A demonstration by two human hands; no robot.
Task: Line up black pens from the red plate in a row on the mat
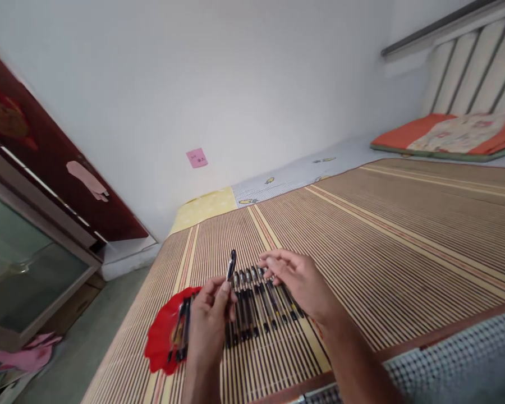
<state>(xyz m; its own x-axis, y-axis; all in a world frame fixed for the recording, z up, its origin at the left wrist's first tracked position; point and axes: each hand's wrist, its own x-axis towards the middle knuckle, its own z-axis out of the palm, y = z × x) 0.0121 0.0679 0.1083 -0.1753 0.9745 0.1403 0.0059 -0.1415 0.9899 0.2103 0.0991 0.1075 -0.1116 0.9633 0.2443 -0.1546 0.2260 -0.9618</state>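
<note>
Between the fingers and thumb of my left hand [212, 306] is a dark capped pen [231, 265], held nearly upright with its cap end up. My right hand [292, 275] hovers to the right of it, fingers loosely curved and apart, holding nothing that I can see. Beneath both hands a row of several similar pens [256, 303] lies side by side on the striped mat. A red scalloped plate [160, 331] sits left of the row, with several more pens in it. My left hand and forearm cover part of the plate and the row.
The bamboo mat [362, 241] covers the bed. Folded orange bedding [437, 132] lies at the far right by a radiator [480, 67]. A pink note [197, 157] is stuck to the wall. The bed's left edge drops to the floor, near a glass-fronted cabinet [29, 269].
</note>
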